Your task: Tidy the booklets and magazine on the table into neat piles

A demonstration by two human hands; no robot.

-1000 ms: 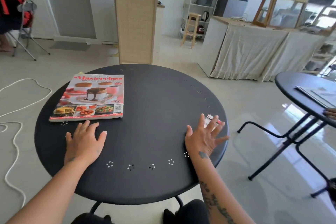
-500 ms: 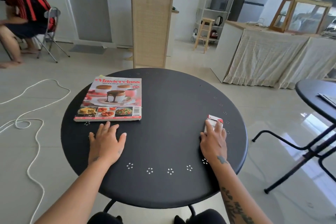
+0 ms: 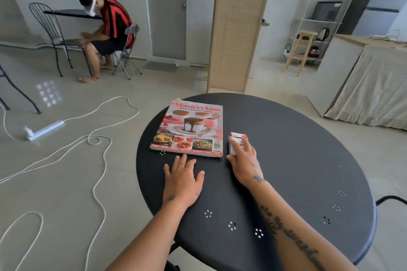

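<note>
A cooking magazine (image 3: 189, 130) with a red "Masterclass" title lies flat on the left part of the round black table (image 3: 297, 160); something yellowish peeks out under its far edge. Just right of it sits a small white and red booklet or pack (image 3: 236, 141). My right hand (image 3: 244, 160) rests on this small item, fingers over its near end. My left hand (image 3: 182, 180) lies flat and open on the table, fingertips just short of the magazine's near edge.
A person in a red and black striped shirt (image 3: 110, 26) sits on a chair at the far left. White cable (image 3: 94, 138) and a power strip (image 3: 44, 130) lie on the floor. A wooden screen (image 3: 237, 26) stands behind the table, a cloth-draped counter (image 3: 374, 86) at right.
My right hand has slid the small white and red item leftwards across the table to sit beside the magazine. My view has swung left. My left hand stays flat near the magazine.
</note>
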